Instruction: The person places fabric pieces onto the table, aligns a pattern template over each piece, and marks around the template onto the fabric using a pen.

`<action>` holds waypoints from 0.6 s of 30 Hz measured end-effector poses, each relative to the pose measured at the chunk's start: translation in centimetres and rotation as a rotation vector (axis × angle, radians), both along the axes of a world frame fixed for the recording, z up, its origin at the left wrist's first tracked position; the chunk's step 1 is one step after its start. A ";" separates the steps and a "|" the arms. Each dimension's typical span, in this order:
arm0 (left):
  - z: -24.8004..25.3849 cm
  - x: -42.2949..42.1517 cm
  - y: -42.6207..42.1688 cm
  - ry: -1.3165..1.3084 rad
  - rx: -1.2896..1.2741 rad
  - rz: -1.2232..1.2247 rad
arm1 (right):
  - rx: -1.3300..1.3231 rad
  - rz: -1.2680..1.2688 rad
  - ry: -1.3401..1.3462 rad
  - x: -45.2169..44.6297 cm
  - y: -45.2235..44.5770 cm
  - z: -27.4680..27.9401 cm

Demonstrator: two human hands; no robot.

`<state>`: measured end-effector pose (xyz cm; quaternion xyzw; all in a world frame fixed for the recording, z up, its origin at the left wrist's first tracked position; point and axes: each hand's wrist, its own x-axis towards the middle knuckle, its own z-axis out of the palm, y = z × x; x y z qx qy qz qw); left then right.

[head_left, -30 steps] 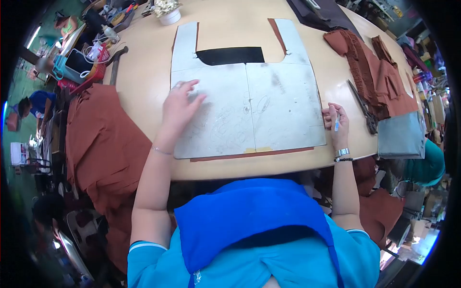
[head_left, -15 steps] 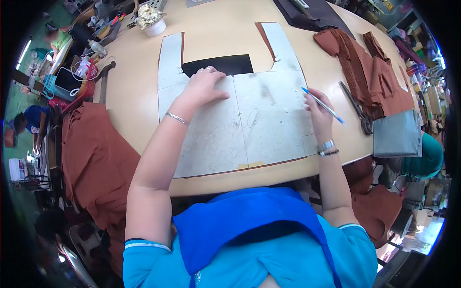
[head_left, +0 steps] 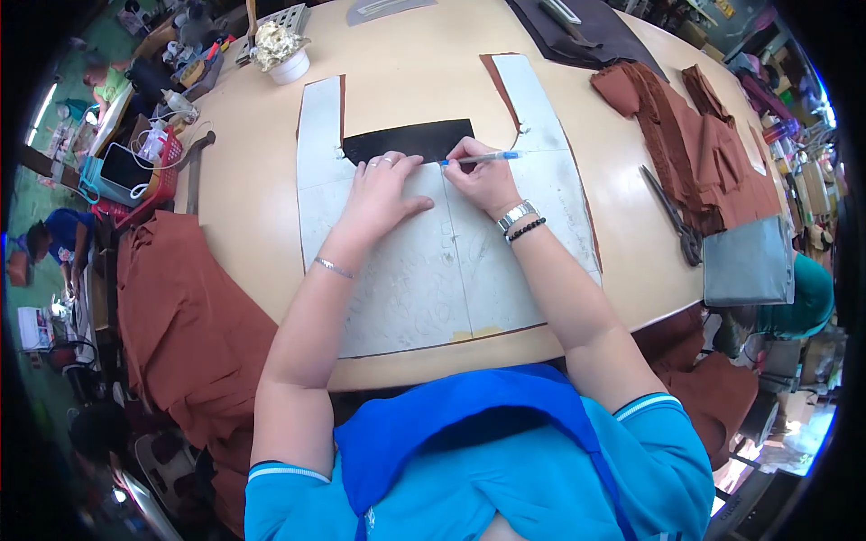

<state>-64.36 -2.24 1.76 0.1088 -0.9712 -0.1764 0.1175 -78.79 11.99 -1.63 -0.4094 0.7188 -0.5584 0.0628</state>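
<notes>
A white apron-shaped pattern board [head_left: 406, 288] lies on the table, with rust-brown fabric [head_left: 499, 83] showing along its edges. Against the middle of its upper edge sits a black piece [head_left: 410, 142]. My left hand [head_left: 386, 194] rests on the board, fingers stretched toward the black piece's lower edge and thumb apart. Just right of it, my right hand [head_left: 483, 189] grips a blue-capped ballpoint pen [head_left: 496, 157]. The pen's tip is at the black piece's lower edge, close to the board's centre line; whether it touches is too small to tell.
Scissors [head_left: 672, 216] lie to the right beside folded brown fabric [head_left: 704, 153] and a grey metal box [head_left: 747, 263]. A hammer [head_left: 198, 171] is at the left edge, above hanging brown cloth [head_left: 185, 316]. A white pot [head_left: 289, 68] stands at the back. Other people are farther left.
My right hand has moved left and inward from the board's right edge to its upper middle, bringing the pen tip down there. My left hand stays on the board.
</notes>
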 end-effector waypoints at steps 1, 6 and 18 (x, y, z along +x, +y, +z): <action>-0.2 0.5 0.3 0.050 -0.018 0.023 | 0.011 0.000 0.019 0.1 0.1 0.0; -0.9 3.7 0.8 0.093 0.047 0.199 | 0.017 -0.019 0.050 0.1 -0.4 0.1; -1.8 5.1 0.2 0.112 0.026 0.227 | -0.025 -0.055 -0.233 -0.3 -0.7 0.3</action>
